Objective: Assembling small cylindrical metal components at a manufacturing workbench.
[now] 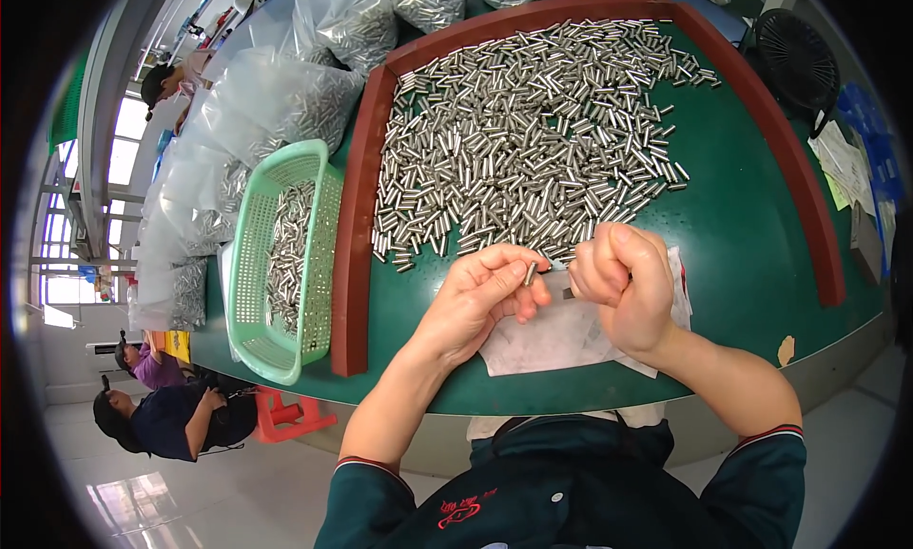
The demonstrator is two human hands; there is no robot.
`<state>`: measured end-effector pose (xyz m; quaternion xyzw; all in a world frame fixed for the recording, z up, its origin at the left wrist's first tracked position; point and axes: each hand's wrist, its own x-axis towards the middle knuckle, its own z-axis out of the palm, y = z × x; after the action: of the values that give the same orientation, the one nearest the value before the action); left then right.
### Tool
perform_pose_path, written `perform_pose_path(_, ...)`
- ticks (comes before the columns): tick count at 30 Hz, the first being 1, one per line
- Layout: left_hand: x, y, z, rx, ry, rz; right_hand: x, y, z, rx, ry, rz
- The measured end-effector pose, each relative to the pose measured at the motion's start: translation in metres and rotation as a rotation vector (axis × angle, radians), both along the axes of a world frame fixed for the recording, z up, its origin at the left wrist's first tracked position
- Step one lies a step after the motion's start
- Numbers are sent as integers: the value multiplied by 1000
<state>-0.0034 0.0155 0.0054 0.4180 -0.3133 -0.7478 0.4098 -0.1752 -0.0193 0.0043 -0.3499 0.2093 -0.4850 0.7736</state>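
My left hand (pixel 480 297) pinches a small shiny metal pin (pixel 530 274) between thumb and fingers. Close beside it, my right hand (pixel 626 285) is curled into a fist; a bit of something dark shows at its lower left side, too little to name. Both hands hover over a crumpled whitish cloth or paper (pixel 533 347) on the green tabletop (pixel 737 226). Just beyond the hands spreads a large heap of similar metal pins (pixel 533 131).
A brown-red raised frame (pixel 354 235) borders the heap. On its left stands a light green basket (pixel 252 273) partly filled with pins, beside clear bags of pins (pixel 314 102). A black fan (pixel 797 59) and papers (pixel 842 164) lie right. Other people (pixel 176 416) are at left.
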Motion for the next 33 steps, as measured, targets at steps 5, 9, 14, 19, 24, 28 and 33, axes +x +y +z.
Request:
perform_pose_path(5,0,0,2,32,-5,17,0,0,0,-2,4,3)
perform_pose_path(9,-1,-1,2,38,0,23,0,0,0,-2,-4,2)
perform_pose_path(14,-2,-1,4,-32,56,126,1,-1,1,8,-1,4)
perform_pose_path(19,-2,1,7,-271,-597,146,0,-2,0,11,-17,19)
perform_pose_path(24,-8,0,4,-864,-1377,71,0,-2,1,29,-21,11)
perform_pose_path(28,-6,-2,1,-875,-1373,37,0,-2,1,33,-15,13)
perform_pose_path(33,-15,3,11,-746,-1173,-99,-2,-1,0,27,1,-12)
